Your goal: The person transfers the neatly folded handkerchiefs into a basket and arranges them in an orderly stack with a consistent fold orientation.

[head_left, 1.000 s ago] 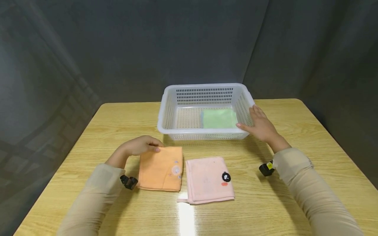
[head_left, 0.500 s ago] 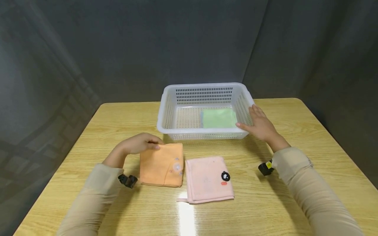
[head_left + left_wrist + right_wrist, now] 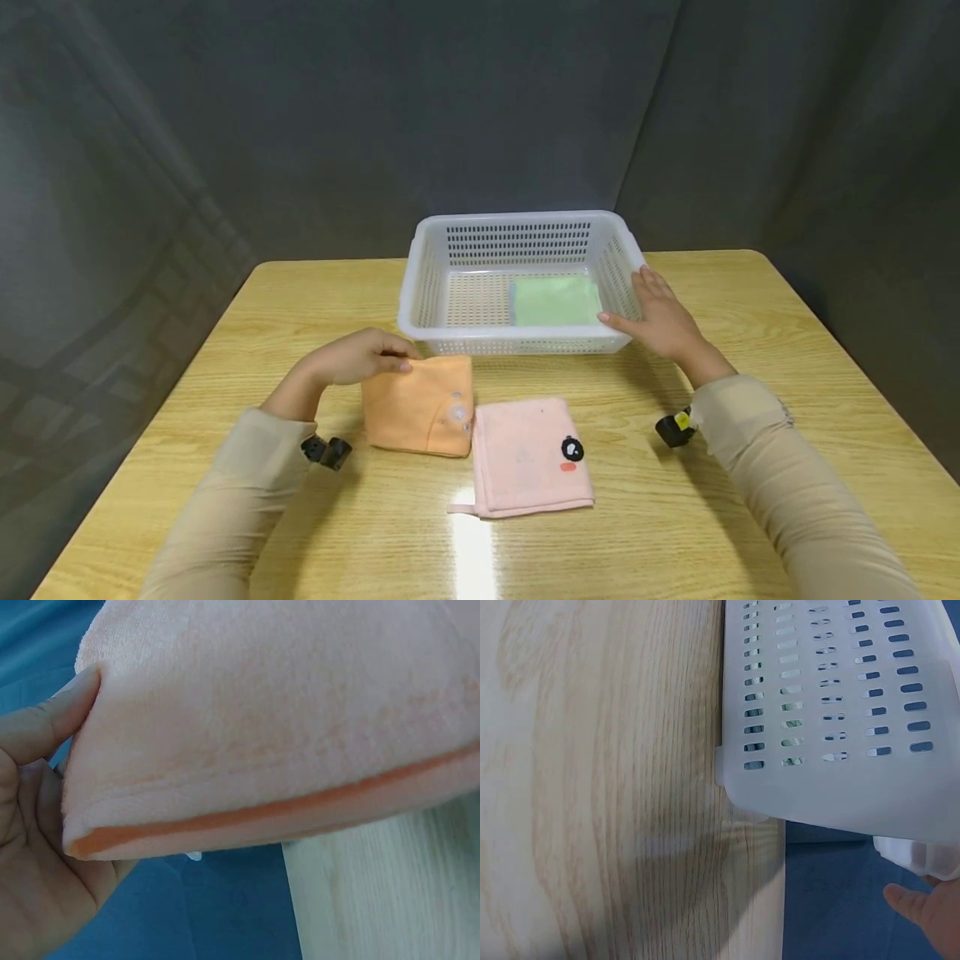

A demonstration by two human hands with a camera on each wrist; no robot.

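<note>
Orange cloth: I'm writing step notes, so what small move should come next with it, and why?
Probably lift the orange cloth with the left hand over the near rim of the white basket. The left hand pinches the cloth's far edge just in front of the basket, a green cloth already lies inside, and the right hand rests on the basket's right end.

From the head, the table (image 3: 637, 542) is viewed forward and downward; at close range, the orange cloth (image 3: 416, 408) is shared by the left-wrist view, the basket (image 3: 517, 332) by the right-wrist.
</note>
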